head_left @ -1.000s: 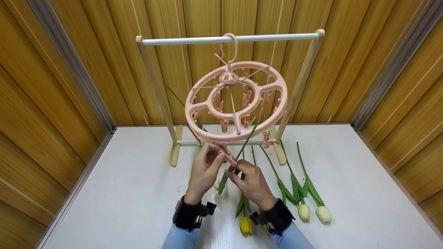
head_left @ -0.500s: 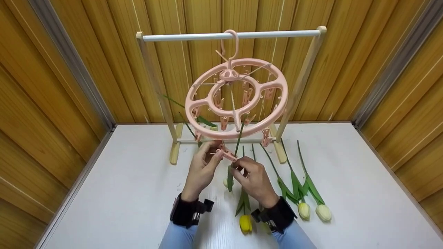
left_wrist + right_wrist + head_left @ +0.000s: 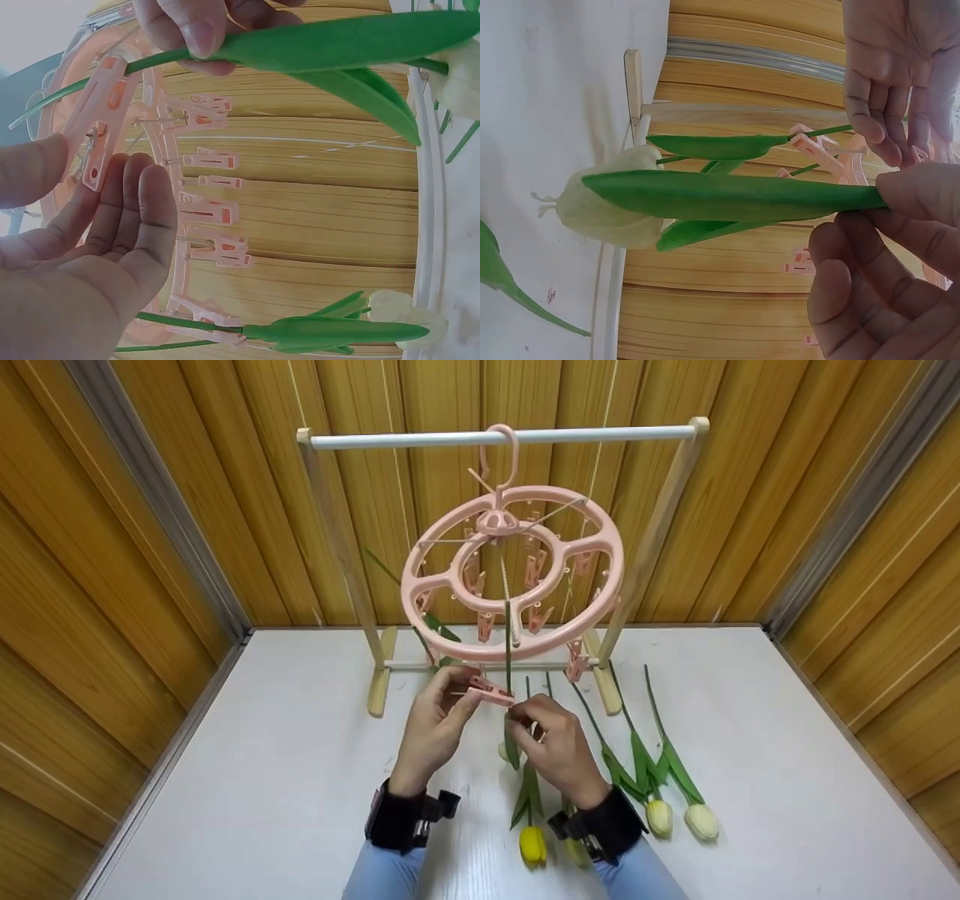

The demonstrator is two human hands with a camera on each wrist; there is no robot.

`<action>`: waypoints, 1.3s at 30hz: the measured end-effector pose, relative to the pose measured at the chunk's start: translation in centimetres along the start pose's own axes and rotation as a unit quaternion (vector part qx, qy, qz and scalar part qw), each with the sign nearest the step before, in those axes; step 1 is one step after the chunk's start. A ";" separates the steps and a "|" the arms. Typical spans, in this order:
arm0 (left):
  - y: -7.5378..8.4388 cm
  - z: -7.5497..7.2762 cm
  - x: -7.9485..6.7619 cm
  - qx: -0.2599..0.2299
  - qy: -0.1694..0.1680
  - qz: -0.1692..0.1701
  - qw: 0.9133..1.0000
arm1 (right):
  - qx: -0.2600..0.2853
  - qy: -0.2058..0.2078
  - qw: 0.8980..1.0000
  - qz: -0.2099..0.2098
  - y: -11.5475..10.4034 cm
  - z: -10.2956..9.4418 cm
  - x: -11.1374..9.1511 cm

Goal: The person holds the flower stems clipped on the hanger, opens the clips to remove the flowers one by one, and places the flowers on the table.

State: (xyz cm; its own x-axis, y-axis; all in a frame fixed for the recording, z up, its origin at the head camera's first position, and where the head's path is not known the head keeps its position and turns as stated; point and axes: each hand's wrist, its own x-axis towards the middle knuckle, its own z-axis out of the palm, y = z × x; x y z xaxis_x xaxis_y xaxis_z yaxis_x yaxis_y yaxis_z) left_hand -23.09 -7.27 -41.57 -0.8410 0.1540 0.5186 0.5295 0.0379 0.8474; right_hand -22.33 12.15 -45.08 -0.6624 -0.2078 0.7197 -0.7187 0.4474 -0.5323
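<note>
My left hand point(image 3: 437, 731) pinches a pink clothespin point(image 3: 97, 124) between thumb and fingers, just below the front of the round pink hanger point(image 3: 613, 556). In my right hand point(image 3: 555, 750), thumb and fingertips pinch a white tulip point(image 3: 611, 199) near the base of its leaves. The flower hangs head down, its green stem point(image 3: 508, 649) pointing up in front of the hanger's ring. That stem passes across the mouth of the clothespin in the left wrist view. Another white tulip point(image 3: 394, 330) hangs head down from a clip at the hanger's left side.
A rack with a white bar point(image 3: 592, 435) carries the hanger. Several pink clips point(image 3: 214, 210) dangle from its rings. On the white table lie a yellow tulip point(image 3: 532, 845), a pale yellow tulip point(image 3: 659, 817) and a white tulip point(image 3: 701, 823), stems toward the rack.
The held tulip's stem has swung from leaning right to nearly upright, its leaves shifting right. The clothespin has tilted closer to level, and both hands have stayed near the same place.
</note>
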 end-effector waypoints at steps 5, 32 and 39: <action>0.0 0.1 0.0 0.007 0.005 -0.001 1.000 | -0.005 0.000 1.000 -0.003 0.0 -0.1 0.0; 0.2 0.2 -0.1 0.016 0.031 0.003 0.999 | -0.003 0.014 1.000 -0.028 0.3 -0.4 0.3; 0.1 0.1 0.2 0.027 0.037 0.012 0.999 | -0.006 0.013 1.000 -0.022 0.3 -0.5 0.4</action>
State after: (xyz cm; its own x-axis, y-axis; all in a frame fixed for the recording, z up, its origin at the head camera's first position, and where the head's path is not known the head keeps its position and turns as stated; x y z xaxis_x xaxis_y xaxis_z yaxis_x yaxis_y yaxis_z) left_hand -23.19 -7.11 -41.45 -0.8325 0.0831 0.5478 0.5536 0.0882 0.8281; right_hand -22.73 12.62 -44.75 -0.6249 -0.2043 0.7535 -0.7438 0.4492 -0.4950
